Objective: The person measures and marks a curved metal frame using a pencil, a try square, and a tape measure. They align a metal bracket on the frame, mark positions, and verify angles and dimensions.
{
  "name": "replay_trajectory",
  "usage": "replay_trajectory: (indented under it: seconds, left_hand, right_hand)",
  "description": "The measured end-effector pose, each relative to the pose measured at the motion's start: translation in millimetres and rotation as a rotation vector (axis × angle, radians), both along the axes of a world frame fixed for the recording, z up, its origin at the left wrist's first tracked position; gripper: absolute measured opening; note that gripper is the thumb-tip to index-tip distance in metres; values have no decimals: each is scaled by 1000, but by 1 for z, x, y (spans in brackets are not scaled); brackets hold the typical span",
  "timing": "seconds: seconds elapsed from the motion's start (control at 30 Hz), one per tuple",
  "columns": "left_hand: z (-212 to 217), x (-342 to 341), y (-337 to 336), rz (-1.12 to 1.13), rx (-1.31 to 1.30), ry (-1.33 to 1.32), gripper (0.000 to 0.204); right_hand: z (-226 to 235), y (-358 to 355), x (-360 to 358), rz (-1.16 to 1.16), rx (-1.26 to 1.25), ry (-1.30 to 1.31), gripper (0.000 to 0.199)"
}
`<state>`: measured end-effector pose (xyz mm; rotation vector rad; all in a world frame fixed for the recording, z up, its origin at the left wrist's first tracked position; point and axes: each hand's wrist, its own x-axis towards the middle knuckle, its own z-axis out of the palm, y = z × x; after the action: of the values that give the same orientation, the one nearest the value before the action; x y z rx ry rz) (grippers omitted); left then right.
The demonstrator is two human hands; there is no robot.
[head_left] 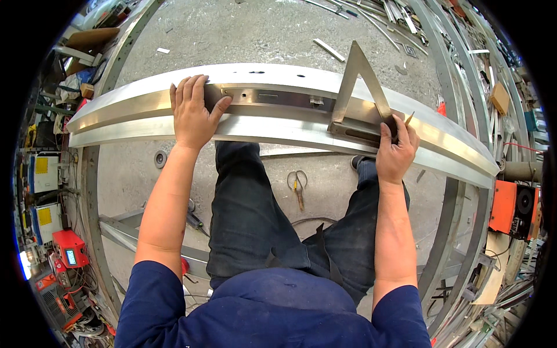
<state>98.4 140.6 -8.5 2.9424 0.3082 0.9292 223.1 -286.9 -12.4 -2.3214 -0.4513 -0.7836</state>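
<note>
A long silver aluminium frame section [145, 104] lies across in front of me, with a darker metal plate [272, 97] set in its channel. My left hand [191, 113] rests flat on the section at the plate's left end, fingers spread. A triangular metal square [360, 93] stands on the section to the right. My right hand [396, 148] presses on the square's lower right corner and holds a pencil [409, 119], whose tip pokes up past my fingers.
Scissors [297, 185] lie on the concrete floor between my legs. Long metal profiles [458, 98] run along the right and left [116, 64]. An orange machine [510, 206] sits at right, red devices [69, 249] at lower left. Metal offcuts [377, 14] lie scattered at the top.
</note>
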Motion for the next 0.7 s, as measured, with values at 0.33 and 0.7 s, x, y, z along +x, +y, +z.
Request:
replay_trajectory:
  seconds: [0.33, 0.7]
  left_hand:
    - [-2, 0, 2, -4, 2, 7, 74]
    - [-2, 0, 2, 3, -2, 33, 75]
  right_hand:
    - [-2, 13, 1, -29, 48, 8, 33]
    - [-1, 21, 2, 13, 176, 55, 32]
